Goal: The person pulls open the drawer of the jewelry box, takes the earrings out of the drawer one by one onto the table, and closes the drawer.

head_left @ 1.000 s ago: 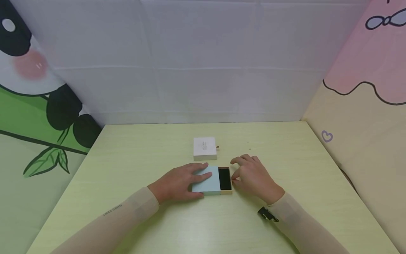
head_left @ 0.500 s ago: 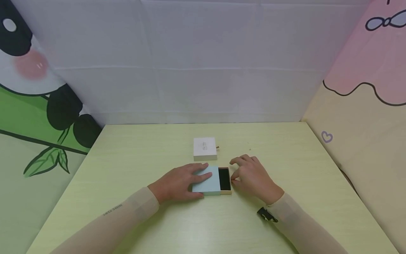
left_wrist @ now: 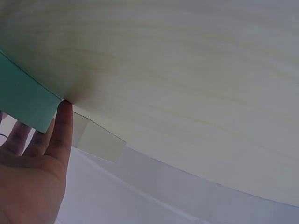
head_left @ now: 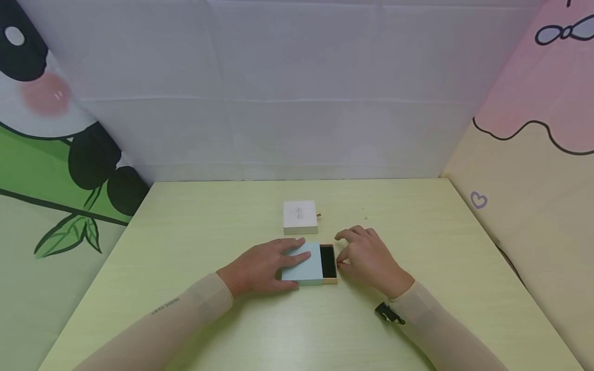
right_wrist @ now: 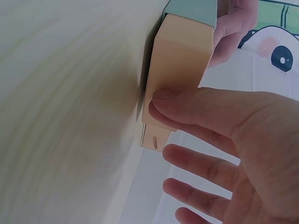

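A light blue slide box (head_left: 301, 270) lies on the table with its drawer (head_left: 329, 263) partly out to the right, showing a black inside. My left hand (head_left: 262, 265) holds the blue sleeve, thumb along its front side and fingers spread over the top and back. At the drawer's end, the thumb and forefinger tips of my right hand (head_left: 371, 260) press close together against the tan end face (right_wrist: 180, 56). The thumb covers part of that face in the right wrist view. The other right fingers stay off the box, loosely bent.
Behind the blue box sits a white box (head_left: 299, 216) with small print on top and a tab (head_left: 318, 215) at its right side. The pale wooden table (head_left: 209, 206) ends at a white cloth backdrop (head_left: 301, 103), with printed side panels left and right.
The drawer has slid slightly left into the blue sleeve, and my right hand has moved left along with it. The left hand and the white box have stayed in place.
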Tool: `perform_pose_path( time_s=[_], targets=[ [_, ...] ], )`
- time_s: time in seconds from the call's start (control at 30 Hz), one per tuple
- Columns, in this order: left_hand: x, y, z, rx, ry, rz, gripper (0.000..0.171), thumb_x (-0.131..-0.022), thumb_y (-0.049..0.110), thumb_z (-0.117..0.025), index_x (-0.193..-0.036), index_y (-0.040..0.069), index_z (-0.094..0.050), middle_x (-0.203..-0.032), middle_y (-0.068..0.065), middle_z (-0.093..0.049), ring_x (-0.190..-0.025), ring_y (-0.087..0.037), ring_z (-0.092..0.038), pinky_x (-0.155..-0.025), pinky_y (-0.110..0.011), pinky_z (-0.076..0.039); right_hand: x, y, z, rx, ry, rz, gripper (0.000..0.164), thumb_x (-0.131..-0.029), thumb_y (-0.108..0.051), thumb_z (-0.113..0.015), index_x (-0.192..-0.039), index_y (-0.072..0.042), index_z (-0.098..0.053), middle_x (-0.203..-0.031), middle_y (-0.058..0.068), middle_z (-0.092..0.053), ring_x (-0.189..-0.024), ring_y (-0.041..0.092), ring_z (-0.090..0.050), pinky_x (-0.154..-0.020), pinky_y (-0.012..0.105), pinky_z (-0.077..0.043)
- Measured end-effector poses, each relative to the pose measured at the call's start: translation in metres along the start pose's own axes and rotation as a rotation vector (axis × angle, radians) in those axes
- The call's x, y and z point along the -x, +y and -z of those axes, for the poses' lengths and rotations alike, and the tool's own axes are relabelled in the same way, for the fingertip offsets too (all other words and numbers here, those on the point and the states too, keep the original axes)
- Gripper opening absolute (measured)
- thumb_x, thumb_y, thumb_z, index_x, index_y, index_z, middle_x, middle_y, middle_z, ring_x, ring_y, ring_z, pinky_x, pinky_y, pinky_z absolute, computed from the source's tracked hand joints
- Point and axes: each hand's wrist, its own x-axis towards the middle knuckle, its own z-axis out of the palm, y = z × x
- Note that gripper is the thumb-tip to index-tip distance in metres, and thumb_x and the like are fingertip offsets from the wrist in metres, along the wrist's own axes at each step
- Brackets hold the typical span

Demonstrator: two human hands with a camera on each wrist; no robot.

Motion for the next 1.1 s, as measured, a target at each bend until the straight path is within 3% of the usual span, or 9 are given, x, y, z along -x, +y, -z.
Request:
perform_pose_path(
  time_s=[1.1],
  targets=[
    [-0.0022, 0.001, 0.0003, 0.019, -0.032, 0.025, 0.077, -0.109, 0.055, -0.081, -0.178, 0.034, -0.055, -0.19, -0.005, -0.049, -0.172, -0.033, -0.055, -0.131, -0.054, -0.06, -0.0032, -0.0039, 0.0033, 0.025, 0.002, 0.03, 0.008, -0.094, -0.022, -0.102, -0.091, -0.028, -0.098, -0.142, 0.004, -0.083, -0.134, 0.032, -0.071, -0.11, 0.052, -0.06]
  ],
)
